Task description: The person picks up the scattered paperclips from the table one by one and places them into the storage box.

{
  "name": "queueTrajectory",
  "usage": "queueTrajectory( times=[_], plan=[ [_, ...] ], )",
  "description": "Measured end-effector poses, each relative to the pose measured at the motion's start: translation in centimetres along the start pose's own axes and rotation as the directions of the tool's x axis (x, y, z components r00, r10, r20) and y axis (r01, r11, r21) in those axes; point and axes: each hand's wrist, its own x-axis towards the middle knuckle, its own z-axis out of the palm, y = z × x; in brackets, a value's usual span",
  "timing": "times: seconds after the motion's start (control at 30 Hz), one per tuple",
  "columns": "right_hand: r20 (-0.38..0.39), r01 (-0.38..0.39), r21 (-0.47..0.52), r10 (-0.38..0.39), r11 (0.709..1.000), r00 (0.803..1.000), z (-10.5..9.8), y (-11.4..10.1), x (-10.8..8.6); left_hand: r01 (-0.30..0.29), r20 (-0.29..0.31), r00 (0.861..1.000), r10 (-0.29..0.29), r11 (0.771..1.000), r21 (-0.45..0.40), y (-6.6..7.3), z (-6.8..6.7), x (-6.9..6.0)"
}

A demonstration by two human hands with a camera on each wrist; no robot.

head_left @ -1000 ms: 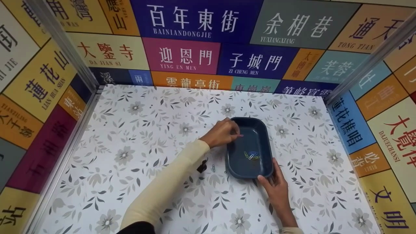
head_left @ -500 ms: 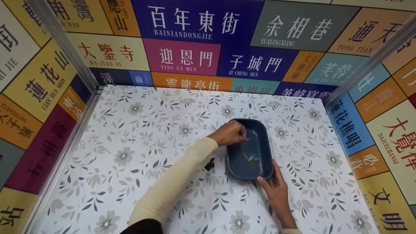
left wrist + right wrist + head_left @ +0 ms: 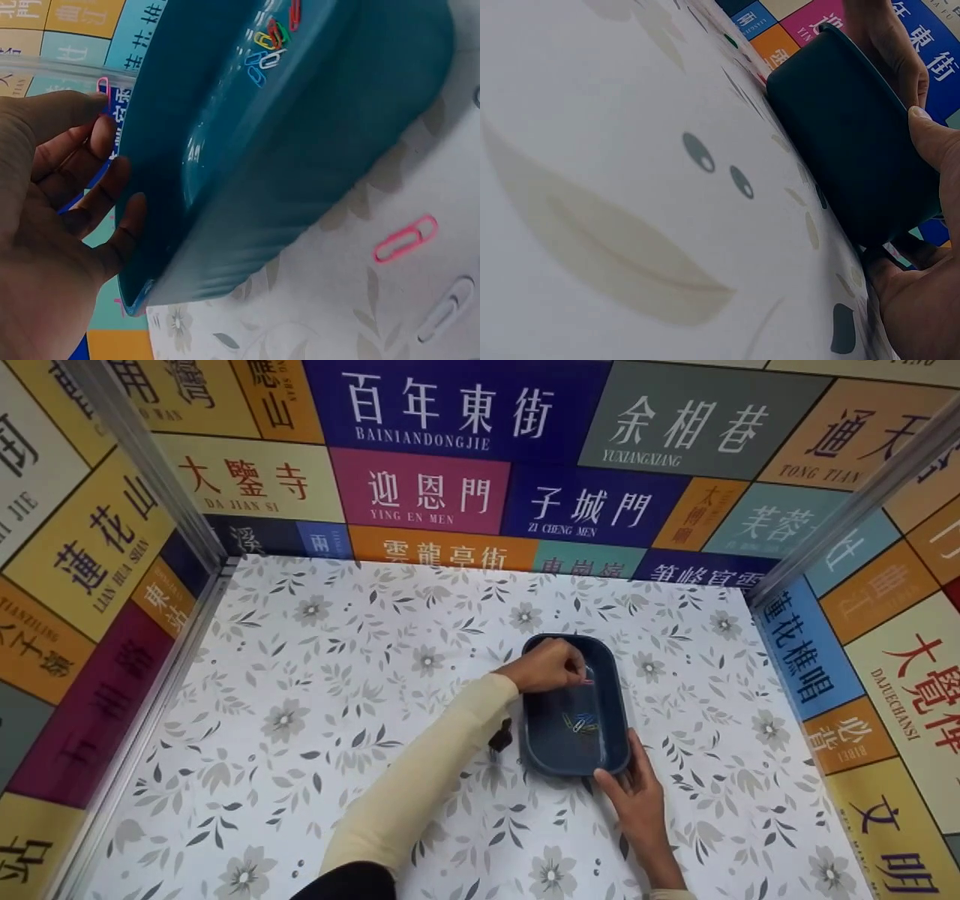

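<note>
A dark teal rectangular tray [image 3: 547,746] stands on the patterned tabletop. Inside lie several coloured paper clips [image 3: 266,54], among them red, yellow, green, blue and white ones. My left hand [image 3: 546,664] is above the far part of this tray, pinching a pink paper clip [image 3: 103,88] between thumb and forefinger; its other fingers are loosely bent. At the near right corner, my right hand [image 3: 637,802] grips the tray, its thumb at the rim and its fingers along the side and underneath.
Beside the tray in the left wrist view, a pink paper clip [image 3: 406,238] and a white paper clip [image 3: 448,308] lie on the floral tabletop [image 3: 285,720]. Panels with printed characters [image 3: 420,487] enclose the back and both sides. A small black object [image 3: 500,735] shows at the left sleeve.
My left hand has moved rightward, further over the tray, with the pink paper clip still pinched. The left forearm now covers the loose clips in the head view. My right hand stays at its corner.
</note>
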Motion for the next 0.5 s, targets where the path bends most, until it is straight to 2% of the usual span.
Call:
queueTrajectory(
  times=[0.2, 0.3, 0.5],
  plan=[
    [-0.004, 0.000, -0.003, 0.000, 1.000, 1.000, -0.1, 0.1, 0.0, 0.016, 0.027, 1.000, -0.015, 0.999, -0.039, 0.1, 0.2, 0.7],
    [-0.002, -0.003, -0.012, 0.003, 1.000, 1.000, 0.0, 0.1, -0.1, 0.034, 0.064, 0.997, -0.031, 0.998, -0.046, -0.1, 0.3, 0.9],
    [-0.009, 0.001, -0.015, -0.001, 1.000, 1.000, 0.0, 0.1, -0.1, 0.037, 0.163, 0.986, -0.042, 0.999, 0.030, -0.4, 0.5, 1.4]
  ],
)
